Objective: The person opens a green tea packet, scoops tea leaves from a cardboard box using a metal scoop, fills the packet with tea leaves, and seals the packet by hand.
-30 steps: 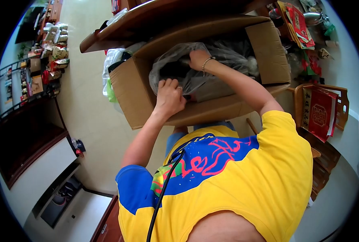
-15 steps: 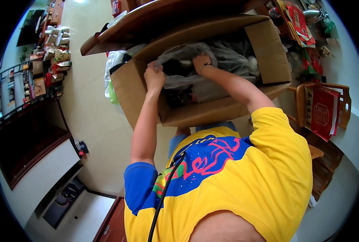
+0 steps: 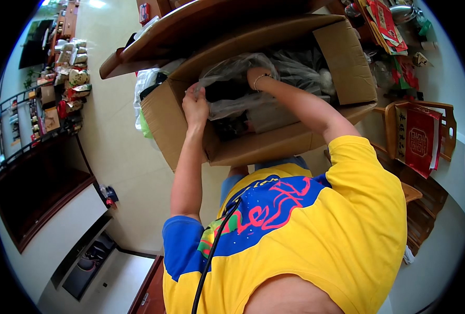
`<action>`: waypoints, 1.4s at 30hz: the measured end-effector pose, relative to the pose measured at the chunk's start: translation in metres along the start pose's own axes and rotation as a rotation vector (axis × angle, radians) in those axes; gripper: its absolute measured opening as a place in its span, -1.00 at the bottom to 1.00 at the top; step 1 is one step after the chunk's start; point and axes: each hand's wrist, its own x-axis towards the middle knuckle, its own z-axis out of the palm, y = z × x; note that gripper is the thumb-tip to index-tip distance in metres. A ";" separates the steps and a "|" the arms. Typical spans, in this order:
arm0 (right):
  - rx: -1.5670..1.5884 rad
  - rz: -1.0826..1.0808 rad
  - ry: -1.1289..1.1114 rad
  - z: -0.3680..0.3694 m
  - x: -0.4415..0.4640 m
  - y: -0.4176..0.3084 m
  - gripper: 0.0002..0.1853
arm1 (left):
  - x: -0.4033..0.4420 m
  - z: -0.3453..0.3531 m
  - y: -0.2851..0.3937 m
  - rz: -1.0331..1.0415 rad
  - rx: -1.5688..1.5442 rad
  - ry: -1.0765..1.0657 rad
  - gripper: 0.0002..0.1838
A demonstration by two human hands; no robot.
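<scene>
A large cardboard box [image 3: 268, 143] stands before me with its flaps folded out. Inside lies a clear plastic bag [image 3: 227, 109], its mouth spread around a dark thing that I cannot make out. At the box's left side, my left hand [image 3: 196, 107] pinches the bag's rim between thumb and fingers. My right hand [image 3: 257, 77], with a beaded bracelet at the wrist, reaches down into the bag's mouth; the plastic and shadow hide its fingers. More clear plastic [image 3: 298, 65] and a whitish round thing [image 3: 325, 81] fill the box's right part.
A dark wooden table edge [image 3: 190, 37] overhangs the box's far side. White and green plastic bags [image 3: 144, 102] sit on the floor left of it. On the right is a wooden chair [image 3: 392, 131] with a red gift bag [image 3: 420, 137]. Red papers [image 3: 385, 26] lie beyond.
My right hand has gone deeper into the bag, and its fingers no longer show. My left hand keeps hold of the rim with hardly any shift.
</scene>
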 end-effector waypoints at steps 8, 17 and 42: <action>0.108 0.245 0.334 0.014 0.002 -0.012 -0.35 | 0.003 0.011 -0.001 0.032 -0.089 0.045 -0.64; 0.076 -0.030 0.258 0.027 0.000 -0.008 -0.33 | 0.005 0.024 -0.008 0.007 -0.123 0.015 -0.64; 0.105 -0.110 0.373 -0.003 -0.097 -0.011 -0.30 | -0.021 -0.022 0.028 0.443 0.452 -0.242 -0.38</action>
